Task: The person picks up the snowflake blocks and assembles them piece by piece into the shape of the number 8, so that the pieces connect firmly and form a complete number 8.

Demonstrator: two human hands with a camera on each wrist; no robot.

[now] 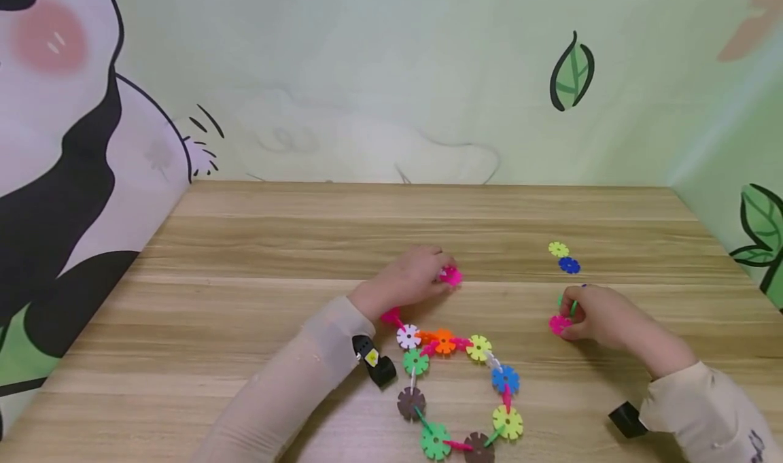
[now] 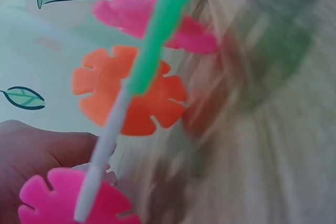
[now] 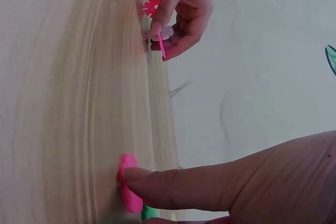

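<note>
Notched plastic flower discs make up a linked ring [image 1: 443,341] on the table, several colours joined edge to edge. Above its upper left, my left hand [image 1: 412,278] pinches a pink flower disc [image 1: 451,275] together with a white disc [image 3: 167,32]. Near the left wrist a second pink disc [image 1: 390,315] joins the ring's white disc [image 1: 408,336]. My right hand [image 1: 602,319] pinches a pink flower disc [image 1: 559,325] at the right, low over the table. A green disc [image 3: 149,212] is right beside it, partly hidden by the fingers; whether they are joined, I cannot tell.
Past the right hand lie a yellow disc [image 1: 558,249] and a blue disc [image 1: 569,265]. A sliver of another blue piece [image 1: 584,286] shows behind that hand. The wooden table [image 1: 293,225] meets a wall [image 1: 342,109] printed with a panda and leaves.
</note>
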